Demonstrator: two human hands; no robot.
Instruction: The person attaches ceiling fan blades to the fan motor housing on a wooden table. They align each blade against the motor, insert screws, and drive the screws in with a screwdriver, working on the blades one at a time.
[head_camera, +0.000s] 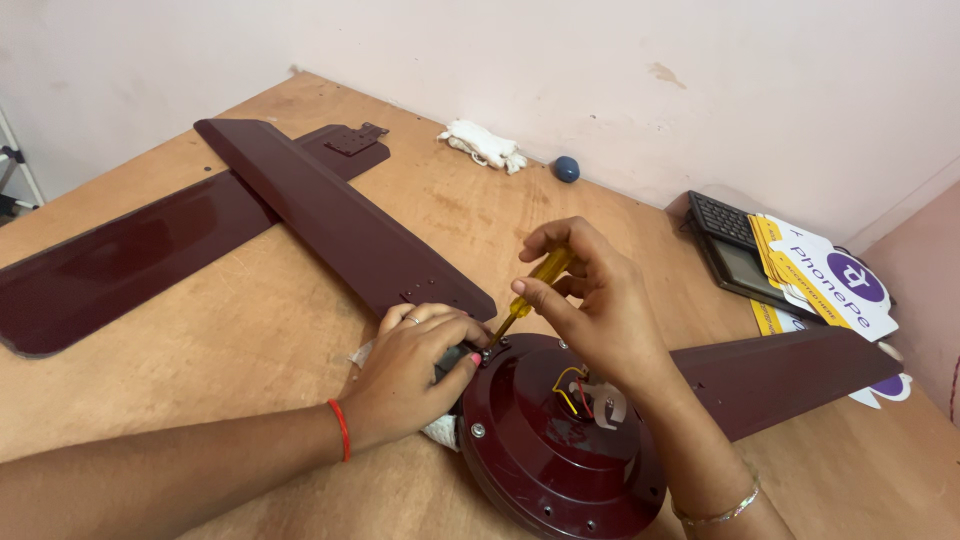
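While the left hand clamps the fan motor rim, right hand gripping a yellow screwdriver, blade just beyond.

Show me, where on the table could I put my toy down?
Bare wood lies between the white cloth and the nearest fan blade, and along the table edge by the left hand. Around the motor and screwdriver it is crowded.

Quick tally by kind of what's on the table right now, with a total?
Fan blades: 3, two loose, one by the motor
Fan motor housing: 1
Screwdriver, in right hand: 1
White cloths: 2 under left hand
Blue ball: 1
Calculator: 1
Total: 9
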